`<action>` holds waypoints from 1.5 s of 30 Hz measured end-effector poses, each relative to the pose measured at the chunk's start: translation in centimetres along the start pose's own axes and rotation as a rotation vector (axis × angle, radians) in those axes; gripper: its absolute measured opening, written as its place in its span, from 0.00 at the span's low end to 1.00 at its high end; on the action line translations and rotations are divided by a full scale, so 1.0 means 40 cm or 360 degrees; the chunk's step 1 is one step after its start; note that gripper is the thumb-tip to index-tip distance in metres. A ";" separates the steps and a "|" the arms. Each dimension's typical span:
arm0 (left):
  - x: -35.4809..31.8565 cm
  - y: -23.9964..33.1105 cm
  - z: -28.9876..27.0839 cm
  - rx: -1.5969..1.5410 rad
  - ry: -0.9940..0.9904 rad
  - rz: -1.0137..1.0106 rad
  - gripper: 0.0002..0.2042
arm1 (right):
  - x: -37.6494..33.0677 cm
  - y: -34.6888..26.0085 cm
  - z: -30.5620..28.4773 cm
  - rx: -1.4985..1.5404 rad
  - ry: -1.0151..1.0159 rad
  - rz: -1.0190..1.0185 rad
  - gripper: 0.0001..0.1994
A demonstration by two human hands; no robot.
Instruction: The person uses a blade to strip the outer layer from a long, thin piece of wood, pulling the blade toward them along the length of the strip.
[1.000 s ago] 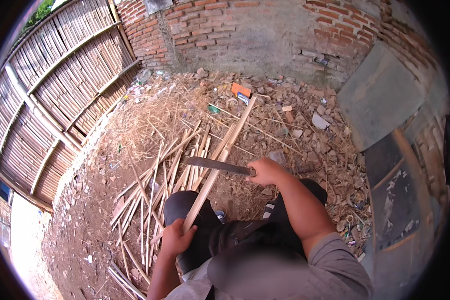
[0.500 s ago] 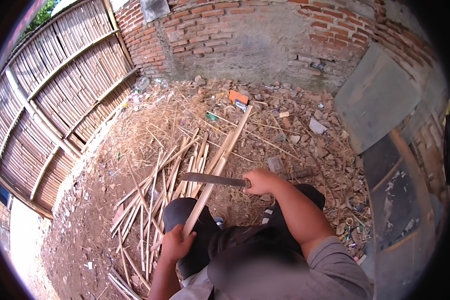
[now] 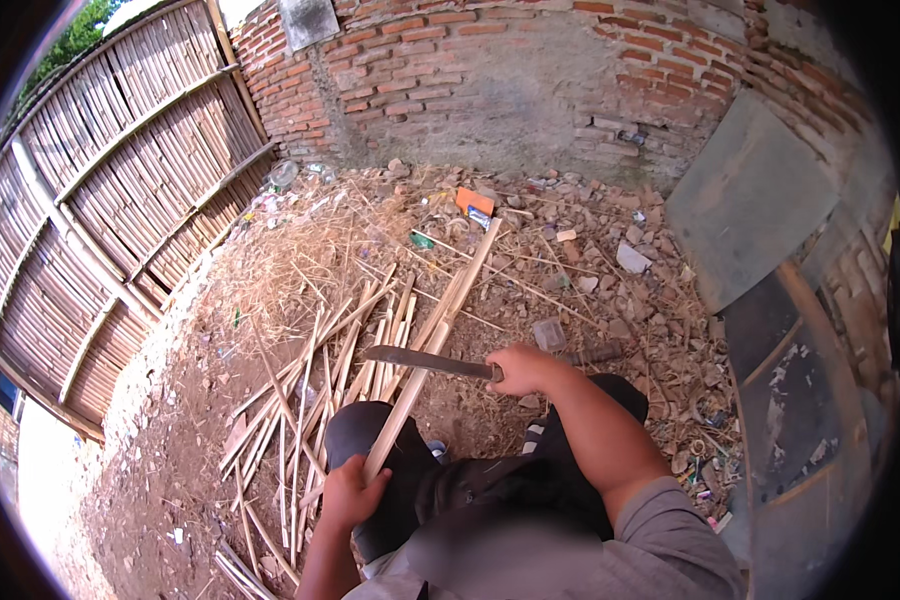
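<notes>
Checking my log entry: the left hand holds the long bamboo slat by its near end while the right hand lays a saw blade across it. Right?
Not quite. The head view shows the right hand holding a machete, not a saw, across the bamboo slat; the left hand grips its near end as stated.

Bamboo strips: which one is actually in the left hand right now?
The long pale bamboo strip, gripped at its near end by the left hand and angled up toward the brick wall. The knife in the right hand crosses it; the other strips lie loose on the ground.
</notes>
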State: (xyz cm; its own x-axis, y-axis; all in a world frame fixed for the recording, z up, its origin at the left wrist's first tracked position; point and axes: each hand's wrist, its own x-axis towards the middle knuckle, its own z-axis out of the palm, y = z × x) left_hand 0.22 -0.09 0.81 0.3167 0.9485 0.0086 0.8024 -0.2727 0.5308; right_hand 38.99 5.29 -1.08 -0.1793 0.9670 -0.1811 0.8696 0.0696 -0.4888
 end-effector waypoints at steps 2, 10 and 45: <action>-0.001 -0.010 0.006 0.0010 0.0010 -0.0010 0.19 | 0.006 0.000 -0.004 -0.0041 -0.0009 -0.0020 0.20; 0.002 -0.002 0.004 0.0019 -0.0002 0.0000 0.19 | -0.003 0.053 -0.042 0.0346 0.0319 0.0392 0.22; -0.045 0.185 -0.136 -0.0077 -0.0162 -0.0253 0.13 | -0.086 0.012 -0.100 0.0201 0.0527 0.0008 0.23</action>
State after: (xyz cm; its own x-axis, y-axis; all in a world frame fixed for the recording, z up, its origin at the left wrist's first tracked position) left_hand 2.84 -2.95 9.34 0.2393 0.9572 -0.1629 0.8219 -0.1103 0.5588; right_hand 41.86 2.98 2.73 0.0016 0.9957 0.0925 0.8026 0.0540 -0.5941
